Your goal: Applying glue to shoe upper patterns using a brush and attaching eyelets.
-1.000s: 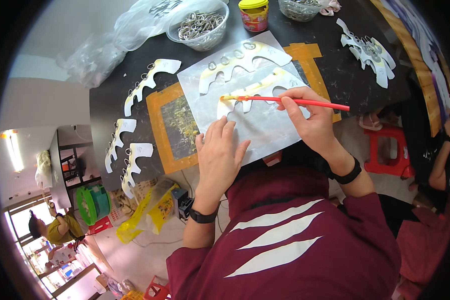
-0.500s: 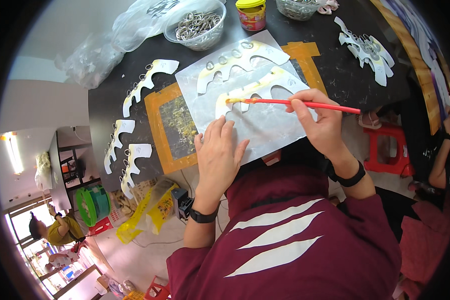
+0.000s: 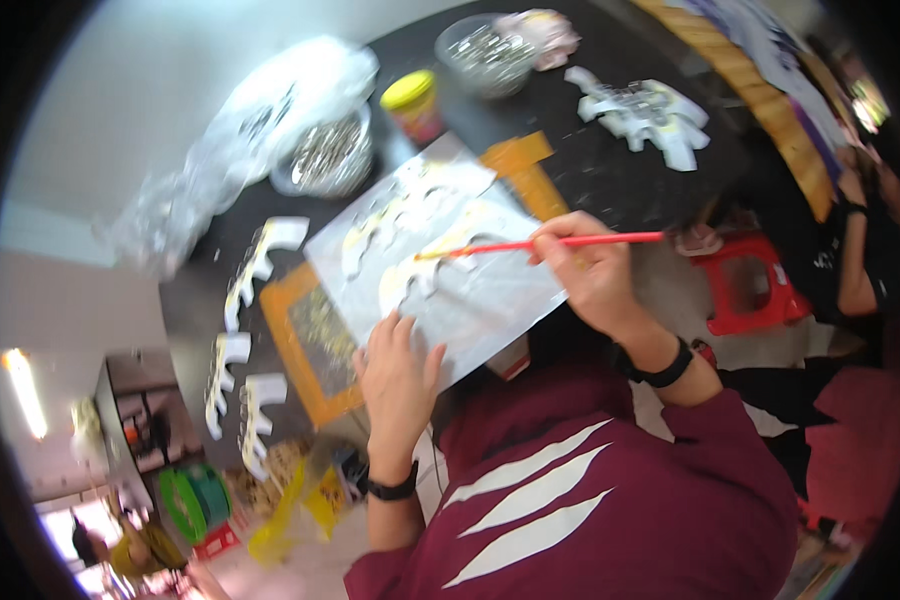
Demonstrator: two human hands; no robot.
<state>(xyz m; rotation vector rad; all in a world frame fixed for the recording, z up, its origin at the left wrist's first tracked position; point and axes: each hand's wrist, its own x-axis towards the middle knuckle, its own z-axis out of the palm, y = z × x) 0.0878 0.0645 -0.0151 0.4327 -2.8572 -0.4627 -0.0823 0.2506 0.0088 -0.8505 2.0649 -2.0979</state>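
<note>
My right hand (image 3: 592, 275) pinches a thin red brush (image 3: 610, 239), its tip on a white scalloped strip (image 3: 395, 287) with yellowish smears. The strip lies on a white sheet (image 3: 495, 320). My left hand (image 3: 398, 378) rests flat, fingers stretched out, at the sheet's near edge by the strip's lower end. Farther up the sheet lies a second scalloped strip (image 3: 355, 246), with metal rings along its upper edge. Motion blur softens the fine details.
Left on the black table lie scalloped strips (image 3: 286, 232). Behind stand a bowl of metal rings (image 3: 332, 165), a yellow-lidded tub (image 3: 411, 98) and another bowl (image 3: 485, 62). More strips (image 3: 660, 120) are heaped to the right. A red stool (image 3: 745, 285) and another person's arm (image 3: 852, 240) are beyond.
The whole view has shifted and turned, so the table things appear farther left, with those at the left lower. My right hand still holds the brush on the nearer strip; the left stays flat.
</note>
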